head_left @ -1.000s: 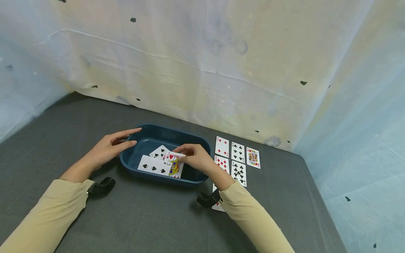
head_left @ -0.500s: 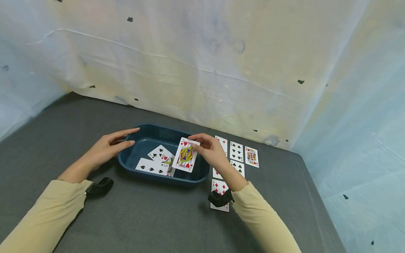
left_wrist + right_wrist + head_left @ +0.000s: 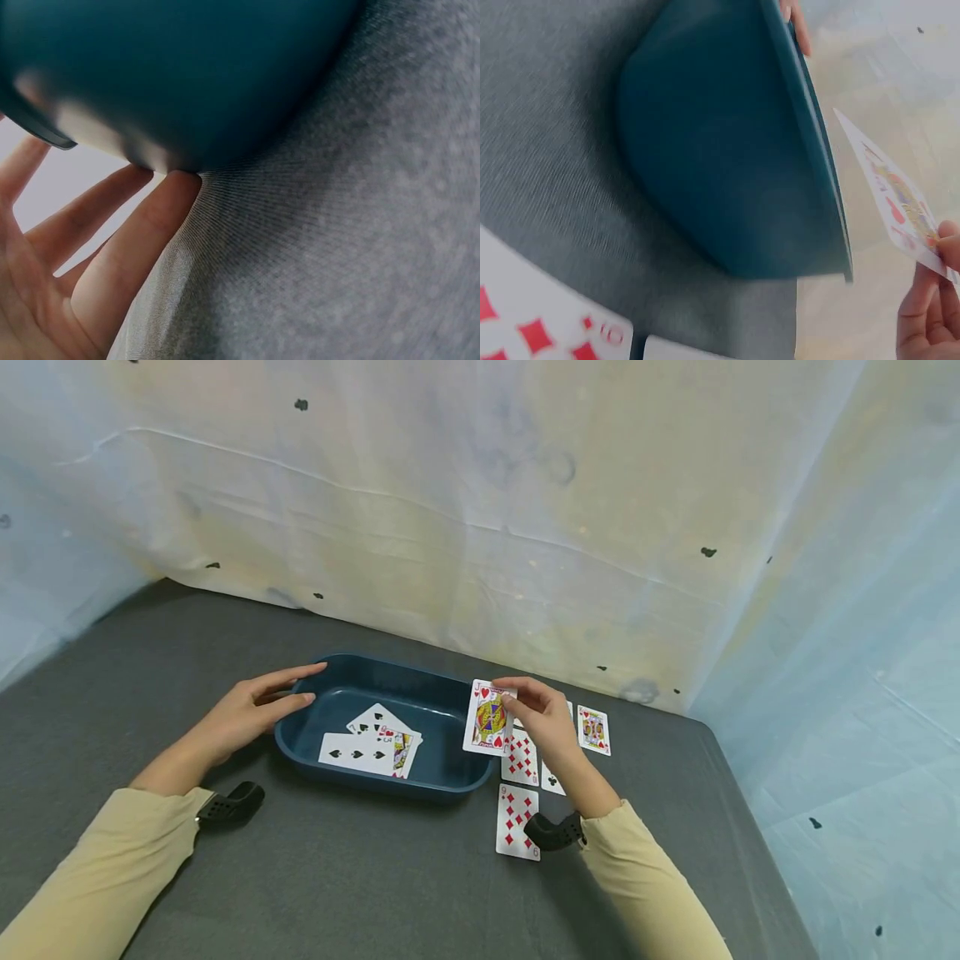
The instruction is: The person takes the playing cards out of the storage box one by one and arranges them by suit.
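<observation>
A dark blue oval tray point(image 3: 442, 781) stands on the grey table. At its left end my left hand point(image 3: 251, 710) touches the rim and outer wall with mostly straight fingers; in the left wrist view the fingertips point(image 3: 184, 184) rest against the wall. My right hand point(image 3: 543, 718) pinches a jack of hearts playing card point(image 3: 486, 722) between thumb and fingers, held tilted above the tray's right end. Inside the tray, several cards overlap: a three of spades point(image 3: 352, 753) on top, another spade card point(image 3: 375, 718) and a court card point(image 3: 403, 752) partly covered.
Right of the tray, face-up cards lie in columns: a nine of diamonds point(image 3: 513, 835), another diamond card point(image 3: 519, 764), a club card point(image 3: 551, 783) and a king point(image 3: 594, 731). My right hand hides some of them. A pale cloth point(image 3: 420, 510) hangs behind the table.
My right hand has lifted the jack of hearts out of the pile in the tray and carried it rightward to the tray's right end. My left hand has stayed at the rim.
</observation>
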Motion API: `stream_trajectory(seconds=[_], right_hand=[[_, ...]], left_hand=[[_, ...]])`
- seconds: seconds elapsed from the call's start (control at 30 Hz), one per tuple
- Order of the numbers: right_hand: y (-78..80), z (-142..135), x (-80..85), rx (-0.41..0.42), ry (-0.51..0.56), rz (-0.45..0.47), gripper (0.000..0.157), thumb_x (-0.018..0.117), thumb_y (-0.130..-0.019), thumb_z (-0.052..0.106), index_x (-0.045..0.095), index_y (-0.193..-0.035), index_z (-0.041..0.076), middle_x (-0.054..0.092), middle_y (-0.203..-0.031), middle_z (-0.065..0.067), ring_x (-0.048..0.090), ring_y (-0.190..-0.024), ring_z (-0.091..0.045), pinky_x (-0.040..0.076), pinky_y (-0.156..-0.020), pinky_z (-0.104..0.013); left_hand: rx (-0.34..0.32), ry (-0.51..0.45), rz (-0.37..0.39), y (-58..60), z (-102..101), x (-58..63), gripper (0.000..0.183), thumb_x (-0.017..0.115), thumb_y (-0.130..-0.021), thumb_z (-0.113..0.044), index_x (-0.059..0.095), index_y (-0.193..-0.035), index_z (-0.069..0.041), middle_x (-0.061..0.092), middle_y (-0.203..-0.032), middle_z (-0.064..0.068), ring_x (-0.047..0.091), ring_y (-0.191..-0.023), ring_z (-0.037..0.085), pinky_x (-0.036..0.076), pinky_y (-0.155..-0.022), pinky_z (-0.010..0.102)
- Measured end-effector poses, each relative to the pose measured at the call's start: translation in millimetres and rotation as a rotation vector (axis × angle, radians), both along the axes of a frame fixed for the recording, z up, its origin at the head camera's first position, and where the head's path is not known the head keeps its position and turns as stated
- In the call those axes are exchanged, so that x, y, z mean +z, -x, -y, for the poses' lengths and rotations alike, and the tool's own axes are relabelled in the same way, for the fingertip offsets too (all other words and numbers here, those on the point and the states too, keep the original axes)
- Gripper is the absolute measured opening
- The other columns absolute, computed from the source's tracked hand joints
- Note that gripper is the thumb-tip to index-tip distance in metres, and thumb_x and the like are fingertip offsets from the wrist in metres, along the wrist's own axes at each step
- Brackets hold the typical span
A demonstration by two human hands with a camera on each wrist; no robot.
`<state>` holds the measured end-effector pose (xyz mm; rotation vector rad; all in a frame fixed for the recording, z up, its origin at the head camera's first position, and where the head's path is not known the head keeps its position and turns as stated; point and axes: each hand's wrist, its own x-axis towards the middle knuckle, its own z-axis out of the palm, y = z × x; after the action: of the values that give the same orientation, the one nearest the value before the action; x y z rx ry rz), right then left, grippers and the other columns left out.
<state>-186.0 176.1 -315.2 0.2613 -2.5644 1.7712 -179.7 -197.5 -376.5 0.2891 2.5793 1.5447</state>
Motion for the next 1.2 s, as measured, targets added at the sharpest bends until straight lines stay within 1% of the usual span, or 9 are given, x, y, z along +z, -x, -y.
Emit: stream_trajectory(seconds=[0.13, 0.3, 0.47, 0.57, 0.77, 0.97, 1.07, 1.2], right_hand=[[0.4, -13, -2.3, -0.035, 0.020, -0.011, 0.024, 0.059, -0.093, 0.006, 0.067, -0.116, 0.002, 0.064, -0.116, -0.012, 0.057, -0.084, -0.011, 0.048, -0.074, -0.022], [0.8, -31, -5.6, -0.092, 0.012, 0.011, 0.025, 0.058, -0.094, 0.006, 0.066, -0.117, 0.002, 0.063, -0.115, -0.008, 0.056, -0.085, -0.010, 0.047, -0.074, -0.022], [0.8, -47, -10.7, -0.178, -0.016, 0.026, 0.024, 0.058, -0.094, 0.006, 0.067, -0.116, 0.003, 0.063, -0.110, -0.005, 0.055, -0.084, -0.010, 0.047, -0.072, -0.023], [1.0, -59, -14.9, -0.221, -0.030, 0.033, 0.025, 0.059, -0.094, 0.007, 0.066, -0.117, 0.003, 0.063, -0.111, -0.006, 0.056, -0.085, -0.009, 0.047, -0.073, -0.023], [0.8, -83, -22.2, -0.305, -0.054, 0.065, 0.028, 0.060, -0.093, 0.008, 0.064, -0.121, 0.002, 0.061, -0.114, -0.011, 0.055, -0.086, -0.007, 0.046, -0.072, -0.020], [-2.4, -108, -28.3, -0.338, -0.095, 0.085, 0.033, 0.064, -0.091, 0.006, 0.062, -0.123, 0.002, 0.062, -0.101, 0.000, 0.055, -0.081, -0.002, 0.045, -0.071, -0.019], [-5.5, -119, -33.5, -0.353, -0.129, 0.092, 0.033, 0.064, -0.091, 0.006, 0.062, -0.123, 0.001, 0.061, -0.098, 0.001, 0.054, -0.078, -0.001, 0.045, -0.069, -0.019], [-11.3, -132, -41.4, -0.371, -0.180, 0.111, 0.032, 0.063, -0.091, 0.006, 0.062, -0.122, 0.001, 0.060, -0.099, 0.000, 0.051, -0.076, -0.002, 0.044, -0.068, -0.019]], left_hand=[[-0.001, -0.001, 0.000, 0.1, 0, 0.1, 0.058, 0.053, -0.097, -0.042, 0.036, -0.149, -0.023, 0.033, -0.151, 0.019, 0.046, -0.110, 0.032, 0.047, -0.070, 0.027], [-0.005, 0.009, -0.003, 0.0, 1, 0.4, 0.058, 0.053, -0.097, -0.043, 0.036, -0.149, -0.023, 0.032, -0.152, 0.018, 0.046, -0.112, 0.032, 0.044, -0.073, 0.028], [-0.008, 0.006, -0.001, 0.3, 1, 0.4, 0.058, 0.053, -0.097, -0.044, 0.036, -0.149, -0.024, 0.034, -0.149, 0.017, 0.046, -0.105, 0.029, 0.045, -0.069, 0.027], [-0.006, 0.001, 0.005, 0.4, 1, 0.7, 0.058, 0.053, -0.097, -0.044, 0.037, -0.149, -0.024, 0.035, -0.148, 0.017, 0.046, -0.102, 0.028, 0.046, -0.067, 0.026], [-0.009, 0.004, 0.006, 0.4, 2, -0.2, 0.058, 0.053, -0.097, -0.043, 0.036, -0.149, -0.026, 0.033, -0.150, 0.018, 0.046, -0.106, 0.027, 0.047, -0.069, 0.025], [-0.012, 0.003, 0.013, 1.0, 4, -1.1, 0.058, 0.052, -0.097, -0.044, 0.035, -0.149, -0.026, 0.032, -0.151, 0.017, 0.046, -0.107, 0.027, 0.047, -0.070, 0.025], [-0.010, 0.004, 0.015, 1.0, 3, -0.5, 0.058, 0.052, -0.097, -0.044, 0.035, -0.150, -0.026, 0.032, -0.151, 0.018, 0.045, -0.108, 0.028, 0.047, -0.069, 0.026], [-0.010, 0.008, 0.017, 1.2, 2, 0.4, 0.058, 0.052, -0.097, -0.045, 0.035, -0.149, -0.025, 0.032, -0.151, 0.018, 0.045, -0.107, 0.029, 0.046, -0.069, 0.026]])
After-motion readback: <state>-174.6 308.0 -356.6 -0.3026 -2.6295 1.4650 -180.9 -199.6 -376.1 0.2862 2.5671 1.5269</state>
